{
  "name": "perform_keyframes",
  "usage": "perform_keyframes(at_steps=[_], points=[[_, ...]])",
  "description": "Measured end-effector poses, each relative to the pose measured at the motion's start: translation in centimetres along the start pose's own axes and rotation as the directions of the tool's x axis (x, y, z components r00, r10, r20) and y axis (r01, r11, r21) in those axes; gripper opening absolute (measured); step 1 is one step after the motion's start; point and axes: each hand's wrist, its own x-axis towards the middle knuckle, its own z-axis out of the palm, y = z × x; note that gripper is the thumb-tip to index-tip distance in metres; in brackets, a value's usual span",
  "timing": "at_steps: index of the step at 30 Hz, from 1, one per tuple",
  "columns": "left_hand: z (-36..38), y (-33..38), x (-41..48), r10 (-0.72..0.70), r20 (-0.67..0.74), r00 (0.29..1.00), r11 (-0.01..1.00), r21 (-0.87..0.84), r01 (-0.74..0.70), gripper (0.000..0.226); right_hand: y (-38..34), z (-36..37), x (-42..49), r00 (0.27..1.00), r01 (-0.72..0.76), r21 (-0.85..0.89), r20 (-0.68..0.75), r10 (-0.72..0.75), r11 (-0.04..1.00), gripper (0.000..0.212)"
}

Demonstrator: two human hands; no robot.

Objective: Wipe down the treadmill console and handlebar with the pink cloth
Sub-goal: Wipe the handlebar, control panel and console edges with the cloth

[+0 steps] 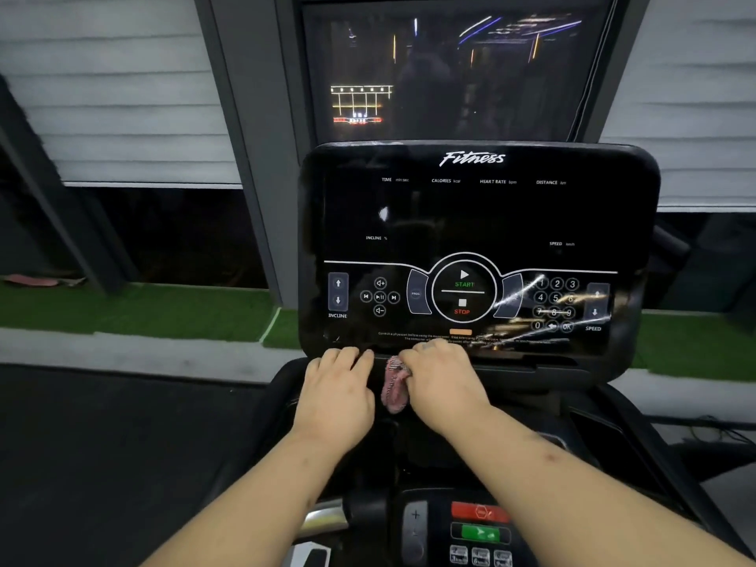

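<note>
The console [474, 214] has a smooth, glossy black face, plastic or glass by the look, shiny enough to mirror streaks of light near the number keys. The pink cloth [394, 382] is soft, nubbly fabric, bunched up. Low down, a stretch of handlebar [325, 515] shows bright polished metal. The red button [480, 512] and green button [480, 533] look like smooth plastic. Beyond, the green turf [143, 308] is rough and matt.
</note>
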Motion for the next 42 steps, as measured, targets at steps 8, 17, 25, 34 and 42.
perform_keyframes(at_steps=[8,17,25,34,42], points=[[-1.0,0.9,0.5,0.014,0.108,0.994,0.996,0.091,-0.023,0.044,3.3,-1.5,-0.7,0.991,0.013,-0.084,0.13,-0.002,0.996,0.037],[-1.4,1.3,0.4,-0.038,0.151,0.988,0.998,0.064,0.028,0.05,1.6,-1.4,0.3,0.985,-0.095,-0.137,0.129,0.113,0.986,0.023],[-1.1,1.6,0.4,-0.042,0.149,0.988,0.995,0.095,0.028,0.058,2.1,-0.5,0.5,0.998,0.024,-0.133,0.064,-0.015,0.991,0.025],[-1.4,3.5,1.1,-0.107,0.195,0.975,0.987,0.136,0.081,0.066,7.4,-2.7,-0.9,0.985,0.071,-0.149,0.166,-0.046,0.986,0.029],[-1.1,9.8,2.2,-0.055,0.235,0.97,0.998,0.004,0.055,0.069,10.0,-4.9,-1.9,0.989,-0.019,-0.251,-0.144,-0.018,0.968,0.024]])
